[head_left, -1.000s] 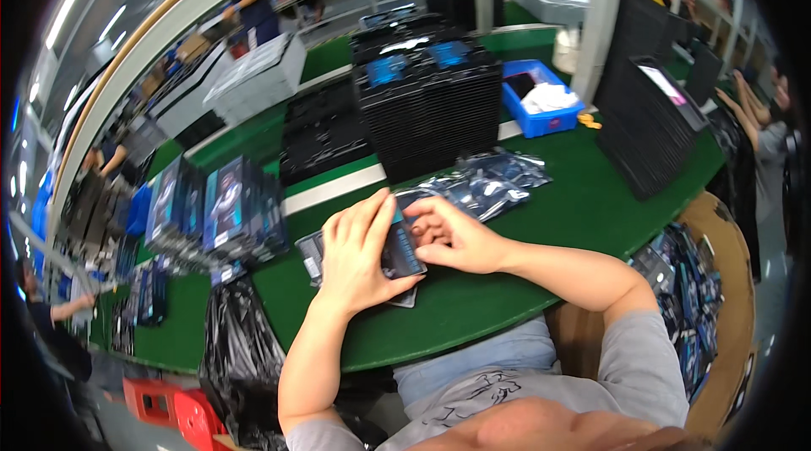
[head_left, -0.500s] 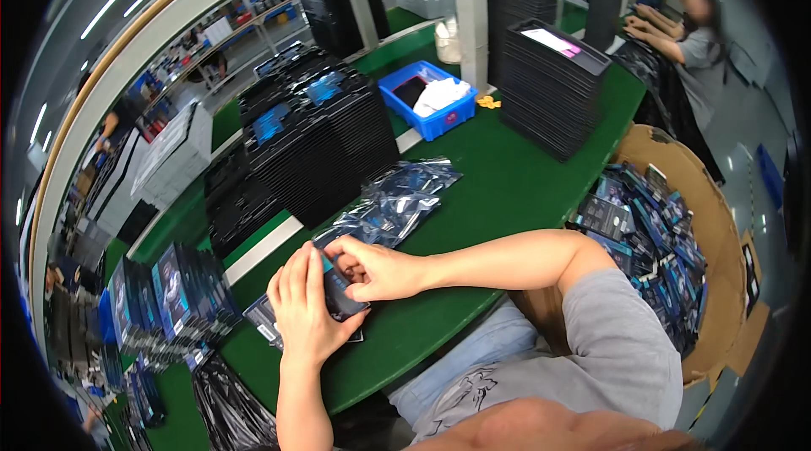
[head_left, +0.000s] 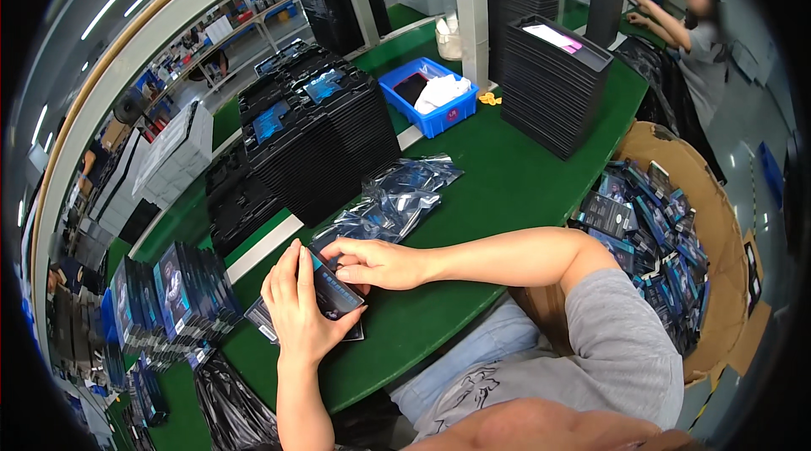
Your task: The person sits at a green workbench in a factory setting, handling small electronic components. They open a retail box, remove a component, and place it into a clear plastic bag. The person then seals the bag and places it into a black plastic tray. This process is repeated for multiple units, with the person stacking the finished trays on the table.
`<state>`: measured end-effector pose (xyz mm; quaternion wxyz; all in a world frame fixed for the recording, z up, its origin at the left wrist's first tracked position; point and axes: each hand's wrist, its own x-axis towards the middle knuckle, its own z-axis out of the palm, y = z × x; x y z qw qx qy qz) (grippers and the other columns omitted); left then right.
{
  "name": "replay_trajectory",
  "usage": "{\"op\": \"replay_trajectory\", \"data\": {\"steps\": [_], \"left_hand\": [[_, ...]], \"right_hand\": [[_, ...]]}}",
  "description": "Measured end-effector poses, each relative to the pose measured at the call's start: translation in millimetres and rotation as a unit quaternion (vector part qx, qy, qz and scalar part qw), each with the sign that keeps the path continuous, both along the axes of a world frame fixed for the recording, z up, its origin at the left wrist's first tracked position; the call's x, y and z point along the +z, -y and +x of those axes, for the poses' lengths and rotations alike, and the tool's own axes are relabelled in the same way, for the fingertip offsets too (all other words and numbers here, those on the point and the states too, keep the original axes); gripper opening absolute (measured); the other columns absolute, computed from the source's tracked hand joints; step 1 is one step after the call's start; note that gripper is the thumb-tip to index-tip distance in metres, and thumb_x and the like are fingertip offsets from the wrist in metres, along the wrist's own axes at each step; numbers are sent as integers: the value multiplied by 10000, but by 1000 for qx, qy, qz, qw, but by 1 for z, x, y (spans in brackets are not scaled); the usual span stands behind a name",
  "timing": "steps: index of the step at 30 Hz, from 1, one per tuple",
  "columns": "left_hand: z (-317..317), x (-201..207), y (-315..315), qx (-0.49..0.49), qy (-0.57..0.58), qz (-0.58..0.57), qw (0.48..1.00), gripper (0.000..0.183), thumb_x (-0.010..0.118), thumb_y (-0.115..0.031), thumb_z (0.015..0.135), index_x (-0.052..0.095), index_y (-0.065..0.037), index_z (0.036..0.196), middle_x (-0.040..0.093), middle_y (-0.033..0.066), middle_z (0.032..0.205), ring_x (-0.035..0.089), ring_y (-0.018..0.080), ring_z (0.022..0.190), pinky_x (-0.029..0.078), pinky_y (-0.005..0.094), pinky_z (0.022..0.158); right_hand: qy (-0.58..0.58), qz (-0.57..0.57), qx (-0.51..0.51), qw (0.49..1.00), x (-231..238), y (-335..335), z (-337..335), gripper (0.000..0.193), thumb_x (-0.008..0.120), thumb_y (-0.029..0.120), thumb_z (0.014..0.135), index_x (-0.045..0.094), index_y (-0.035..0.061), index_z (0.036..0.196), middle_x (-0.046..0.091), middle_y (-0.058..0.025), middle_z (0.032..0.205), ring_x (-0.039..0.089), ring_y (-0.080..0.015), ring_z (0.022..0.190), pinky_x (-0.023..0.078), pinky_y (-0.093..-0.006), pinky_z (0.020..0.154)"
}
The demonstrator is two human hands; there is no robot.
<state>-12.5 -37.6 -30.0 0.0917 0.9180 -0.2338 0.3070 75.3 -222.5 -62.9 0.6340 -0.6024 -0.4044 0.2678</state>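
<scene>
Sitting between left hand and right hand, dark box, left clamping it, right's grip unclear.

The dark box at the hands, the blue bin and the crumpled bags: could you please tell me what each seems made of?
Dark box: probably printed card, smooth and slightly glossy, judging by its crisp straight edges.
Blue bin: likely moulded plastic, given its even colour and slight sheen.
Crumpled bags: apparently thin glossy film, perhaps metallised, as bright highlights follow the creases.
</scene>
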Motion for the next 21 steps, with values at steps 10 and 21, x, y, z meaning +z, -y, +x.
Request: {"op": "replay_trajectory", "data": {"steps": [10, 21], "left_hand": [[0, 2, -1, -3, -5, 0, 1000, 1225, 915, -269, 400, 334, -45, 1456, 401, 197, 1443, 434, 366, 1276, 327, 492, 1024], [-2, 4, -1, -1, -17, 11, 1000, 1169, 905, -332, 435, 369, -76, 1441, 399, 194, 1445, 457, 379, 1221, 347, 497, 986]], "right_hand": [[-34, 53, 28, 998, 0, 0, 0, 478, 510, 39, 894, 375, 1, 1351, 624, -90, 967, 591, -121, 752, 506, -284, 685], [-26, 49, 41, 998, -2, 0, 1, 508, 517, 34, 886, 344, -19, 1361, 619, -99, 953, 599, -119, 802, 515, -292, 701]]}}
